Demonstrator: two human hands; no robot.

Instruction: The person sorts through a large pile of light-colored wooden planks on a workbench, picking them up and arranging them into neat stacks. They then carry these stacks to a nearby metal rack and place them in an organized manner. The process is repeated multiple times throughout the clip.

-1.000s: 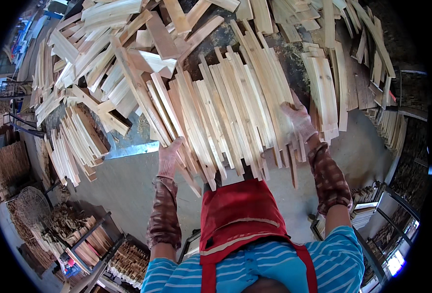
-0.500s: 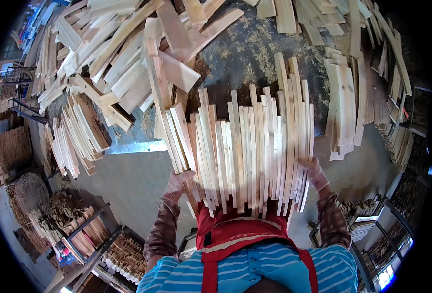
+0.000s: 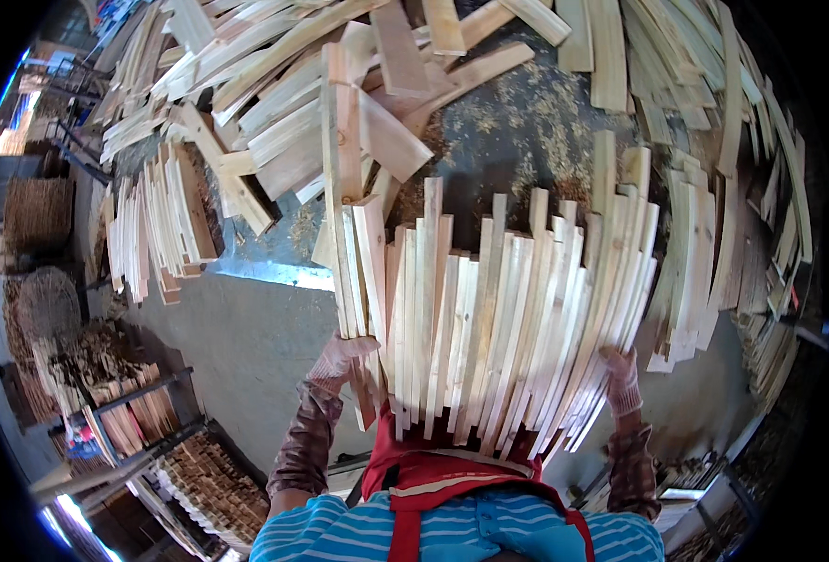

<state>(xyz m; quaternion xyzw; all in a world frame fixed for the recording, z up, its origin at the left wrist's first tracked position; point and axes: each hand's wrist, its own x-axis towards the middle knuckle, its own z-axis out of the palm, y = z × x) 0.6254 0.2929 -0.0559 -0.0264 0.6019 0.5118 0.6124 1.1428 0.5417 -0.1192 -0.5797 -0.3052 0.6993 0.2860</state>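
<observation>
A wide row of wooden slats (image 3: 497,328), standing on edge side by side with uneven ends, spans the space before my red apron (image 3: 433,473). My left hand (image 3: 344,362), in a pale glove, grips the row's left side, its thumb lying over the outer slats. At the right side my gloved right hand (image 3: 622,379) presses against the outermost slats, fingers partly hidden behind them. One longer board (image 3: 333,159) sticks up well beyond the others at the left. The slats' near ends reach the apron; what bears the row underneath is hidden.
Loose boards (image 3: 283,112) lie heaped at the far left, beside a smaller slat stack (image 3: 160,220). More boards (image 3: 691,253) lie at the right. Sawdust (image 3: 518,112) covers the far surface. At lower left stand a rack (image 3: 143,403) and stacked wood pieces (image 3: 213,487).
The view has turned, so the surrounding piles sit differently in it. The slat row now slants more, its right side nearer me. Both hands stay on its two sides.
</observation>
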